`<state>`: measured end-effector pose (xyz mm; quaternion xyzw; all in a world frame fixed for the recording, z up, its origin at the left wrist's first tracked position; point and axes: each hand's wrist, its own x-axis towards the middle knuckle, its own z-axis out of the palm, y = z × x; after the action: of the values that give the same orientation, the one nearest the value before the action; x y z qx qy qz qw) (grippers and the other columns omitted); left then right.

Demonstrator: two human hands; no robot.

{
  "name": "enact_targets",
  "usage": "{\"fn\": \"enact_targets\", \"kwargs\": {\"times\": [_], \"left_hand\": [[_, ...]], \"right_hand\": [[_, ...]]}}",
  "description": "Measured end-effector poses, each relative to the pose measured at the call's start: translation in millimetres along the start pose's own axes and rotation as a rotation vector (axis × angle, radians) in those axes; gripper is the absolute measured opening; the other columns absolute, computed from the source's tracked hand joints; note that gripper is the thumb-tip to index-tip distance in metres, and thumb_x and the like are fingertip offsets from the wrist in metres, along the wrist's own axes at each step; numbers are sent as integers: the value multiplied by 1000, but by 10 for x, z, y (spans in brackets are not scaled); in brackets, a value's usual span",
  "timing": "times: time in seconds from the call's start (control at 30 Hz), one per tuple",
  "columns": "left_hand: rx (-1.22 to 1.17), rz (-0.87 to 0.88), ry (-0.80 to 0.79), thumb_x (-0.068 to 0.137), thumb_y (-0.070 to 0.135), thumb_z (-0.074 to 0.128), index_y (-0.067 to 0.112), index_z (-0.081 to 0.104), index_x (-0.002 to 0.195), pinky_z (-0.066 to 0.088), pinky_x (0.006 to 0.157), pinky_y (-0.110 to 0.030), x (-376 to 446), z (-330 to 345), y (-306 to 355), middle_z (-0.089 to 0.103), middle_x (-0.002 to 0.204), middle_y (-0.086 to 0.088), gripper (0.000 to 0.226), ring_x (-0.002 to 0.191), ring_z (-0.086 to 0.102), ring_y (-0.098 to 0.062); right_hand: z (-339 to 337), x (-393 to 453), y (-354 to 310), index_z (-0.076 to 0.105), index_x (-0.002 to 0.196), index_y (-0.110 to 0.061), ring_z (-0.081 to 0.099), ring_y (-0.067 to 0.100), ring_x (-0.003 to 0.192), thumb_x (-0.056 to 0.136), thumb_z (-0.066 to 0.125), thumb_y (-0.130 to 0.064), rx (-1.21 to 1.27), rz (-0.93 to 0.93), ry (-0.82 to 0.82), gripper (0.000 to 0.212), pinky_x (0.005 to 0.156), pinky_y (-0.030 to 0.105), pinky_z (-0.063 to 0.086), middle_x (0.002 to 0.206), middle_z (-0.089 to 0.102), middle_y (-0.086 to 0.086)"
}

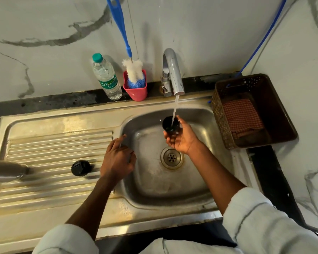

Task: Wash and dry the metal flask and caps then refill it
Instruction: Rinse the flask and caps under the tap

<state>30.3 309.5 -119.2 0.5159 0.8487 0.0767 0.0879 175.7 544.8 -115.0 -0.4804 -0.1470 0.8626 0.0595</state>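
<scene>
Water from the tap (173, 70) fills the cup cap (170, 124) our right hand (180, 139) clasps mouth-up, while our left hand (117, 158), loose on the sink (200, 180) rim, is nearer the inner cap (80, 168).

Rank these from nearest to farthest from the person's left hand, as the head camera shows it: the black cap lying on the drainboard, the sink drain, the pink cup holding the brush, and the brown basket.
From the left hand, resting on the basin's edge:
1. Black cap, just to its left on the drainboard.
2. Sink drain, to its right in the basin.
3. Pink cup, behind it by the wall.
4. Brown basket, far right on the counter.
</scene>
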Motion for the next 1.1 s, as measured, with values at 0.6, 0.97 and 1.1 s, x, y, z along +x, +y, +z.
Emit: {"fn": "enact_targets", "kwargs": {"times": [0.6,0.97,1.1], "left_hand": [[-162,-38,41,96,34,68,29,77,113,27,122,-43,74,61,24,76,122,6,19,141,52,-23],[-1233,-254,-33,107,68,23,37,23,166,20,130,-46,1290,-716,1168,22,174,6,67,159,21,-15],[-1349,-251,-144,110,63,17,30,25,166,18,130,-47,1512,-851,1387,29,172,-3,65,158,27,-23]], "right_hand": [[155,-15,-133,60,135,-25,64,11,109,69,90,-8,-892,-828,123,74,90,21,55,125,65,-2],[-182,-325,3,63,123,-37,62,11,111,65,93,-6,-1074,-913,77,72,90,36,58,124,65,-7],[-222,-598,-88,61,134,-24,57,5,109,71,92,-24,-1249,-1095,287,70,87,17,50,127,63,-6]]}}
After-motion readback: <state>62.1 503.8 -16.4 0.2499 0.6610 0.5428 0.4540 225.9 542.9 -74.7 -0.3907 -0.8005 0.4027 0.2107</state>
